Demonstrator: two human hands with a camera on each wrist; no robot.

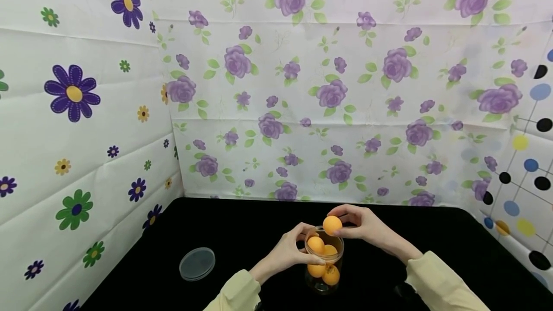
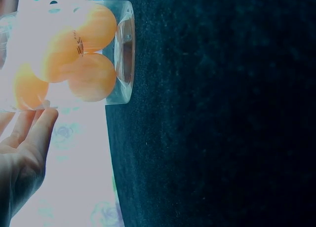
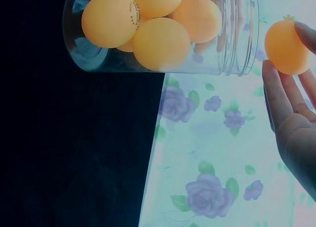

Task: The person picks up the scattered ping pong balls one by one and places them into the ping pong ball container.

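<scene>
A clear jar [image 1: 325,288] with a threaded rim stands on the black table and holds several orange ping-pong balls [image 1: 331,275]. My left hand [image 1: 289,248] grips the jar near its top, fingers behind and thumb across the front. In the left wrist view, the left hand's fingertips [image 2: 48,113] touch the jar's side. Just above the jar's mouth, my right hand [image 1: 363,224] pinches one orange ping-pong ball [image 1: 332,225] between thumb and fingers. The right wrist view shows this held ball [image 3: 286,47] outside the rim, apart from the jar [image 3: 207,64].
A round clear lid [image 1: 197,264] lies on the black tabletop [image 1: 242,224] left of the jar. Behind the table hangs a white cloth with purple roses [image 1: 270,126]. Patterned cloths also line the left and right sides.
</scene>
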